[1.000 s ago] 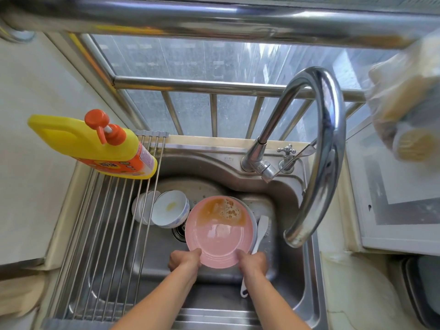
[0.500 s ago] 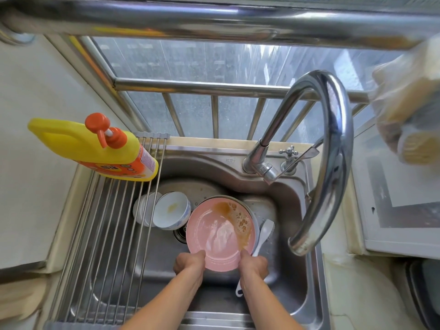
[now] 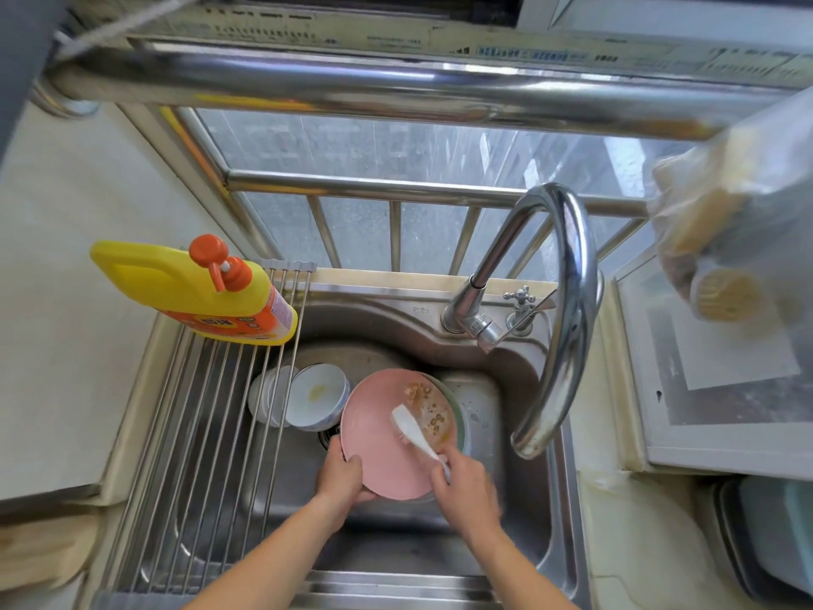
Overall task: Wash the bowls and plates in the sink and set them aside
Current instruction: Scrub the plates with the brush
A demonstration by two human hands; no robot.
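Observation:
A pink plate point(image 3: 387, 451) with brown greasy residue near its upper right stands tilted in the steel sink point(image 3: 519, 512). My left hand point(image 3: 341, 475) grips its lower left rim. My right hand point(image 3: 464, 484) holds the handle of a white brush point(image 3: 411, 427), whose head lies on the plate's face. Behind the pink plate a greenish plate's edge point(image 3: 459, 422) shows. Two white bowls point(image 3: 319, 400) lie to the left in the sink, one with a yellow smear; the other point(image 3: 268, 396) sits partly under the rack.
A roll-up steel drying rack point(image 3: 206, 433) covers the sink's left part, with a yellow detergent bottle point(image 3: 198, 292) at its far end. The curved faucet point(image 3: 563, 319) arches over the sink's right side, no water running. A plastic bag point(image 3: 739, 239) hangs at right.
My right hand let go of the plate's rim and picked up the white brush that lay at the plate's right, bringing its head onto the plate. The left hand keeps its grip.

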